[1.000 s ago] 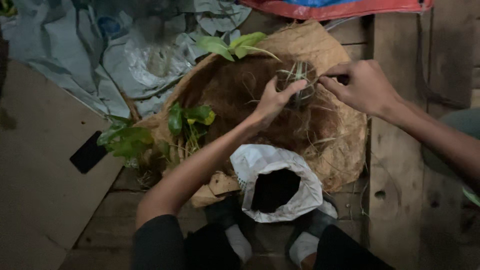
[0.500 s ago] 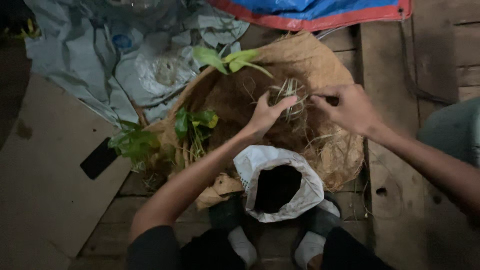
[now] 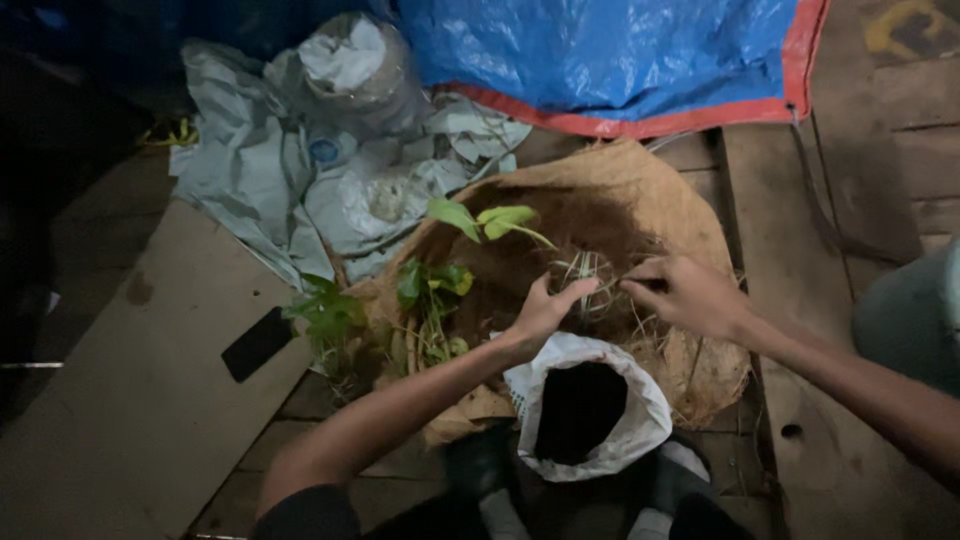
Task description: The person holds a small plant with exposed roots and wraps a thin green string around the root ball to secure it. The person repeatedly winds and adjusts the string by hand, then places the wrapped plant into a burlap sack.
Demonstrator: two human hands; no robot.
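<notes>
Both hands meet on a pale fibre bundle (image 3: 585, 285) lying on the coir sheet (image 3: 640, 200), just beyond the white sack (image 3: 585, 410). Left hand (image 3: 545, 315) pinches its near side from below; right hand (image 3: 685, 295) closes on its right side, equally near. The bundle's strands run roughly upright.

A wooden plank floor (image 3: 800, 250) is carrying everything here. A coir-fibre mat (image 3: 690, 210) heaped with dark soil is lying across its boards, with a white sack (image 3: 640, 410) of dark soil (its mouth rolled open) sitting at the near edge. Crumpled grey plastic sheeting (image 3: 250, 190) is spreading to the far left, a blue tarp (image 3: 620, 60) with a red border is lying beyond, and a flat cardboard sheet (image 3: 130, 400) is bearing a small black slab (image 3: 257, 343).
</notes>
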